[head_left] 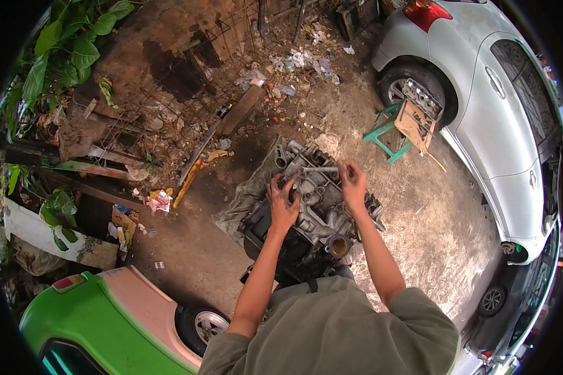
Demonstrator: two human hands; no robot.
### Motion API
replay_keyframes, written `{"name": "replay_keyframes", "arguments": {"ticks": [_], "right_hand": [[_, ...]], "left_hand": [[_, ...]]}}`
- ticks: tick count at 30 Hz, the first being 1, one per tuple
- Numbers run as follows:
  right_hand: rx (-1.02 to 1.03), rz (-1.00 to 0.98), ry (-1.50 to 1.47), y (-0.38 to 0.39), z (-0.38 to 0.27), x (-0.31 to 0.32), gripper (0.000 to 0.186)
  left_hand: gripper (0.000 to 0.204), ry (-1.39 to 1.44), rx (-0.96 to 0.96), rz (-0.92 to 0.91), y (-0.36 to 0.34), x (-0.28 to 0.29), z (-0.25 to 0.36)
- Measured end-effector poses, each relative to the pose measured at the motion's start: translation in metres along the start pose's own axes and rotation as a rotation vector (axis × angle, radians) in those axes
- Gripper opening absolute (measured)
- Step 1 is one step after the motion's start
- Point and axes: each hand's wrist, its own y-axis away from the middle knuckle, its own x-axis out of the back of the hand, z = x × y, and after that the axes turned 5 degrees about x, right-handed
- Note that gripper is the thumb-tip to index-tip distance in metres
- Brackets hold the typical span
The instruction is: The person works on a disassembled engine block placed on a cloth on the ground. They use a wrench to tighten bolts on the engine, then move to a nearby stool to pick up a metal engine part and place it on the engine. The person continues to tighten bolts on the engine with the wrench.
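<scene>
Fingers of the right hand (355,187) are drawing close together at the end of a metal bar (319,169); whether they are gripping it, I cannot tell. Left hand (284,211) fingers are curving apart over the engine (322,220), which is sitting before the person, beside a grey cloth (230,216).

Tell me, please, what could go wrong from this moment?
1. The right hand is at one end of a metal bar over the engine; if the bar slips, bare knuckles could strike hard metal.
2. The round opening on the engine looks uncovered, so dirt or a small part might fall in.
3. A metal part lies near the edge of the board on the green stool; a knock might drop it.
</scene>
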Motion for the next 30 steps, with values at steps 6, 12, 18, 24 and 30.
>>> {"name": "replay_keyframes", "arguments": {"ticks": [6, 12, 18, 24, 30], "right_hand": [[0.073, -0.165, 0.171, -0.072, -0.007, -0.036, 0.032], [0.134, -0.554, 0.239, -0.114, 0.001, -0.081, 0.03], [0.165, -0.807, 0.313, -0.122, -0.001, -0.107, 0.039], [0.155, -0.892, 0.357, -0.126, -0.016, -0.117, 0.054], [0.194, -0.886, 0.232, -0.129, 0.002, -0.129, 0.055]], "left_hand": [[0.04, -0.039, 0.013, 0.041, 0.002, 0.001, 0.003], [0.035, 0.003, 0.015, 0.028, 0.002, 0.003, 0.004], [0.03, -0.014, -0.004, 0.032, 0.001, 0.003, 0.004], [0.036, -0.004, 0.044, 0.003, 0.001, 0.002, 0.004], [0.037, 0.001, 0.032, 0.01, 0.0, 0.002, 0.004]]}}
